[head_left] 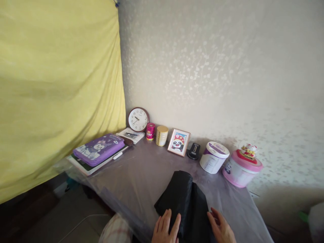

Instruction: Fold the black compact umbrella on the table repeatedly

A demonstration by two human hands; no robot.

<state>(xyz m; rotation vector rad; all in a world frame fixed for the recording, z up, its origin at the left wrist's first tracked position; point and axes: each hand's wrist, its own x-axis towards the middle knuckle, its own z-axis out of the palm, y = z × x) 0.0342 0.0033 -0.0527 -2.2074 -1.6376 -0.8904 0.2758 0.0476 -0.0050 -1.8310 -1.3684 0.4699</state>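
Two hands are at the table [136, 179]: the left hand [165, 227] lies on a black cloth [183, 199], its fingers [169, 217] open and flat, gripping nothing, while the right hand [220, 227] sits at the cloth's right edge, fingers loosely curled and unclenched. The cloth lies near the table's front edge, doubled into a long, soft, dark bundle, its lower end out of view; further folds cannot be told.

Plastic-sheeted table [141, 179]: black cloth [181, 199], purple zip case [98, 149], wall clock [138, 119].
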